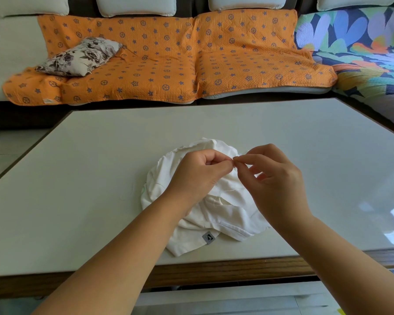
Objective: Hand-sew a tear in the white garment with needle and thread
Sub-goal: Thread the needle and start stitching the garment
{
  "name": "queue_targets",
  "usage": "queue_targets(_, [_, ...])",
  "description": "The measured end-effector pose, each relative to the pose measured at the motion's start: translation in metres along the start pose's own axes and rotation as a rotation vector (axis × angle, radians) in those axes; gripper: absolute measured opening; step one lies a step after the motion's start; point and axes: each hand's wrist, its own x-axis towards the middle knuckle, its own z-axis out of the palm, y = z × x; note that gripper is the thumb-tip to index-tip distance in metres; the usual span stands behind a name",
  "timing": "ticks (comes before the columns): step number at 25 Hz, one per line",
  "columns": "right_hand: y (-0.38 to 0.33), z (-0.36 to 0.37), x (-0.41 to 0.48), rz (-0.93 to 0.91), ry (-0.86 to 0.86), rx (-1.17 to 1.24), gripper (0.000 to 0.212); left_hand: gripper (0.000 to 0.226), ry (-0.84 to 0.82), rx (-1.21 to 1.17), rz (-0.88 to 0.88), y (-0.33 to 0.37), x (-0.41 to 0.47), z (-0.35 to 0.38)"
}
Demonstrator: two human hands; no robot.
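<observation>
A crumpled white garment point(216, 214) with a small grey label lies on the table near its front edge. Above it, my left hand point(198, 176) has its fingers curled and its thumb and forefinger pinched together. My right hand point(273, 178) pinches with thumb and forefinger too, its other fingers spread. The two pinches meet at one spot over the cloth. A thin white thread point(223, 193) runs from there down across the garment. The needle is too small to make out between the fingertips.
The white table point(100, 178) has a wooden front edge point(214, 269). Behind it stands a sofa under an orange patterned blanket point(168, 64), with a floral pillow point(80, 56) at the left and a colourful leaf-print cover point(362, 53) at the right.
</observation>
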Motion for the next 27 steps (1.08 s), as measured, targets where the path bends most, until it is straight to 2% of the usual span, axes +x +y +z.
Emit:
queue_targets(4, [0.001,-0.002,0.002,0.024,-0.043,0.058,0.006,0.010,-0.013,0.024,-0.018,0.002,0.000,-0.002])
queue_targets(9, [0.001,-0.006,0.005,0.013,-0.104,0.013,0.007,0.011,-0.019,0.028,-0.034,0.005,0.000,-0.003])
queue_targets(11, [-0.001,-0.011,0.009,0.125,-0.210,0.093,0.016,0.013,-0.018,0.019,-0.044,0.006,-0.001,-0.004])
queue_targets(14, [-0.003,-0.022,0.017,0.353,-0.394,0.336,0.032,0.014,-0.053,0.024,-0.052,0.006,-0.001,-0.005])
queue_targets(19, [0.001,-0.023,0.016,0.216,-0.442,0.283,0.020,0.015,-0.151,-0.002,-0.089,0.002,0.000,-0.011])
queue_targets(22, [0.002,-0.025,0.019,0.209,-0.441,0.291,0.014,0.016,-0.214,-0.050,-0.151,-0.001,0.002,-0.014])
queue_targets(27, [-0.001,-0.025,0.020,0.227,-0.439,0.189,0.020,0.015,-0.255,-0.022,-0.143,-0.001,0.001,-0.013])
